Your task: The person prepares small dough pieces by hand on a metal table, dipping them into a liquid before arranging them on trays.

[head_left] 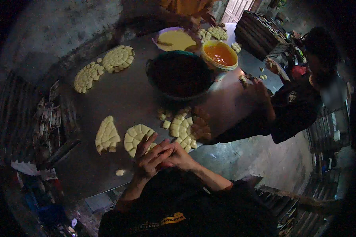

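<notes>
My left hand [149, 157] and my right hand [178, 157] are pressed together above the near edge of the table. The fingers of the left lie across those of the right. Whatever they hold is hidden between the palms and fingers. Right behind the left hand is a round of pale dough cut into pieces [137, 133], partly covered by the fingertips. Beyond the right hand lies another cut dough patch [182, 128], with a few loose pieces at its left. A wedge-shaped cut dough slab [107, 135] rests farther left. One small dough piece [120, 172] sits near the table edge.
Mid-table stands a large basin [174, 52] with dark contents. Beside it are a yellow bucket [225, 68] of orange liquid and a purple bowl [156, 41] of pale yellow mixture. More cut dough [118, 58] lies far left. A co-worker [292, 106] handles pieces at right; another stands across.
</notes>
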`<move>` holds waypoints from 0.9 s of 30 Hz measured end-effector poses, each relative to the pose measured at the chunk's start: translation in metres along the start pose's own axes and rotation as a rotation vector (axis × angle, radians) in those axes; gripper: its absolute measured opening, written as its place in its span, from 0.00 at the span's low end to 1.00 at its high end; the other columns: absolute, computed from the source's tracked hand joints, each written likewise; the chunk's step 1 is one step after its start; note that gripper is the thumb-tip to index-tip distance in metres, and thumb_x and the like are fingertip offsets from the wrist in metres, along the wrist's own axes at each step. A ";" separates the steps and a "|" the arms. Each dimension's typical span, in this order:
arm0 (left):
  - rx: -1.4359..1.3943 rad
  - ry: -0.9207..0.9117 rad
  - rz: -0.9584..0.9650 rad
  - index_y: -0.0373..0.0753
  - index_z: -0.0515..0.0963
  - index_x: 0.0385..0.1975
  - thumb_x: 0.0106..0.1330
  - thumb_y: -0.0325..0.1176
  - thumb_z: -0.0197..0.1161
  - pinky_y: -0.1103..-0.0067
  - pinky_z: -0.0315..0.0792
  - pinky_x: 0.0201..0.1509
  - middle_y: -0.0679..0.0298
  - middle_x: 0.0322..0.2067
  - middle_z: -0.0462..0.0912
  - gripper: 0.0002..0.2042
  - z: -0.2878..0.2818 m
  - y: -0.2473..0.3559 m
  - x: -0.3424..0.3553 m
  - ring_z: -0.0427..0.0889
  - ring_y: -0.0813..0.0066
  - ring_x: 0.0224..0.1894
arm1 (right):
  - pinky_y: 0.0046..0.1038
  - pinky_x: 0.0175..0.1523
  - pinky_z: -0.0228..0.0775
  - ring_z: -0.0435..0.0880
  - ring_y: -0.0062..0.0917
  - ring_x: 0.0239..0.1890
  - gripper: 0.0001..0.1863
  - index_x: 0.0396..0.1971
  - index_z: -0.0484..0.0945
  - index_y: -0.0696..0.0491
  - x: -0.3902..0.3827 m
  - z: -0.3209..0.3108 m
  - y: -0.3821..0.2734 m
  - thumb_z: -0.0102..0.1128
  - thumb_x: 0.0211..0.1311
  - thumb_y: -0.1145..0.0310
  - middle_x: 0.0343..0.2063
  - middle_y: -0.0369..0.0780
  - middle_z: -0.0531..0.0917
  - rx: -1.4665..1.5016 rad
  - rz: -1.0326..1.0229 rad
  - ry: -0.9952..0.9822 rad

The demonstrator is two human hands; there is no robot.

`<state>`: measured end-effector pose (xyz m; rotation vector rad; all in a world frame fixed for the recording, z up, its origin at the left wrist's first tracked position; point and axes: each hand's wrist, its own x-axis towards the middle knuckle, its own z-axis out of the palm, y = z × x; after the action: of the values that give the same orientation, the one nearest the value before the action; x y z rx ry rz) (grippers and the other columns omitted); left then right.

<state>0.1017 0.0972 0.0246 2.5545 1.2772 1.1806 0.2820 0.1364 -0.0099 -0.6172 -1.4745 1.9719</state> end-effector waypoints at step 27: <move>-0.745 0.849 -1.080 0.44 0.46 0.74 0.76 0.50 0.39 0.58 0.55 0.71 0.61 0.74 0.47 0.31 0.014 -0.024 -0.100 0.54 0.58 0.73 | 0.45 0.55 0.70 0.82 0.47 0.44 0.32 0.38 0.82 0.59 0.176 -0.493 -0.114 0.36 0.73 0.46 0.38 0.54 0.84 -1.713 0.170 0.472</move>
<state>0.0582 0.0470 -0.0551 0.6057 1.5139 1.8725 0.5091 0.6209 -0.0399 -1.6877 -2.4756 0.0757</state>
